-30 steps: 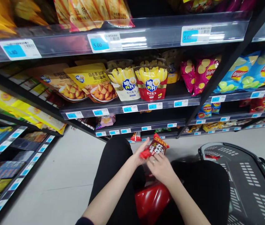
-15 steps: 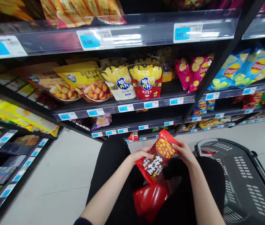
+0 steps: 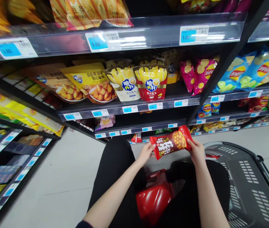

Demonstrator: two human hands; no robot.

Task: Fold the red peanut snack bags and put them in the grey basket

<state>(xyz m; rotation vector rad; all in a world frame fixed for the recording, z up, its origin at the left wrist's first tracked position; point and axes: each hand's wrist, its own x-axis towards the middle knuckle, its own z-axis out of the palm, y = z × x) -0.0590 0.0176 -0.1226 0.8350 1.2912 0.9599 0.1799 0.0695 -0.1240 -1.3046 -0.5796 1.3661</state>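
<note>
Shelves [image 3: 156,29] across the top, basket [image 3: 242,193] at lower right
Packet [image 3: 170,143] between left hand [image 3: 146,153] and right hand [image 3: 196,152], each pinching one end.

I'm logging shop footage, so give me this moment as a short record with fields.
Left hand: grips one end of the red packet
Right hand: grips its other end
Packet pose: printed front toward the camera, right end higher
Below: glossy red object, identity unclear
Shelf ahead: yellow pouch, pink Lay's bags
</note>
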